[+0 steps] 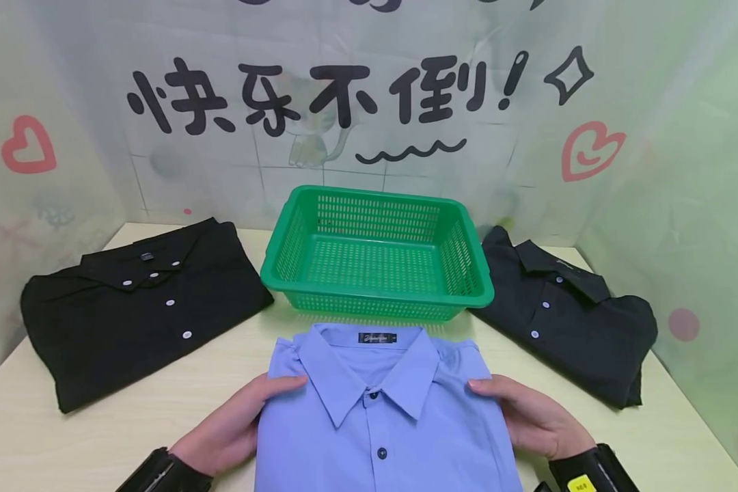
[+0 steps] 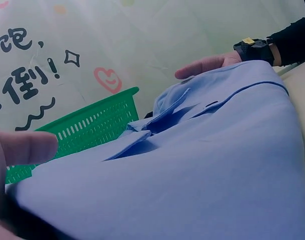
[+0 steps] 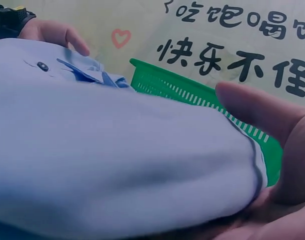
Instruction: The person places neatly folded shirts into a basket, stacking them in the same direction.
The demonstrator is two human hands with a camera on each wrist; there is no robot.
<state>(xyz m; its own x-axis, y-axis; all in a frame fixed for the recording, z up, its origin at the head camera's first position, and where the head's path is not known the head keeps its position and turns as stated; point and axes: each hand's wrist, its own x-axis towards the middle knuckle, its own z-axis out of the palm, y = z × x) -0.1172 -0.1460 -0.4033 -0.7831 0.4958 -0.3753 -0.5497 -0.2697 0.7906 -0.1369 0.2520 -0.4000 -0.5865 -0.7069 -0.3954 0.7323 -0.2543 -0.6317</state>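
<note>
A folded light blue shirt (image 1: 430, 444), collar pointing away from me, lies between both hands at the front of the head view. My left hand (image 1: 236, 427) grips its left edge, thumb on top and fingers tucked under the fabric. On the opposite edge, my right hand (image 1: 538, 417) holds it the same way. The right wrist view shows the right thumb (image 3: 257, 110) above the cloth and fingers beneath it. Dark buttons run down the shirt's front, and a black label (image 1: 378, 337) shows inside the collar.
Just beyond the collar stands a green perforated basket (image 1: 375, 301) with nothing inside. Folded black shirts flank it, one on the left (image 1: 129, 328) and another on the right (image 1: 572, 335). A printed curtain (image 1: 369, 150) hangs behind the pale table (image 1: 160, 437).
</note>
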